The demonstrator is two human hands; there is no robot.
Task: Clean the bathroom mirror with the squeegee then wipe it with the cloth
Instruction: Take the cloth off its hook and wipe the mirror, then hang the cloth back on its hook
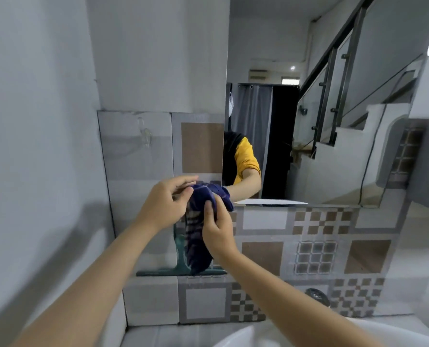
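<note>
A dark blue striped cloth hangs bunched between both hands, just below the mirror's lower left corner. My left hand pinches its top edge from the left. My right hand grips it from the right with the thumb pressed on the fabric. The mirror fills the upper right of the wall and reflects a staircase and an arm in a yellow sleeve. A teal squeegee stands against the tiled wall behind the cloth, blade down; its handle is partly hidden by the fabric.
Patterned grey and brown tiles cover the wall under the mirror. A white sink rim shows at the bottom edge. A dark round object sits low on the tiles to the right. A clear hook sticks on the left tile.
</note>
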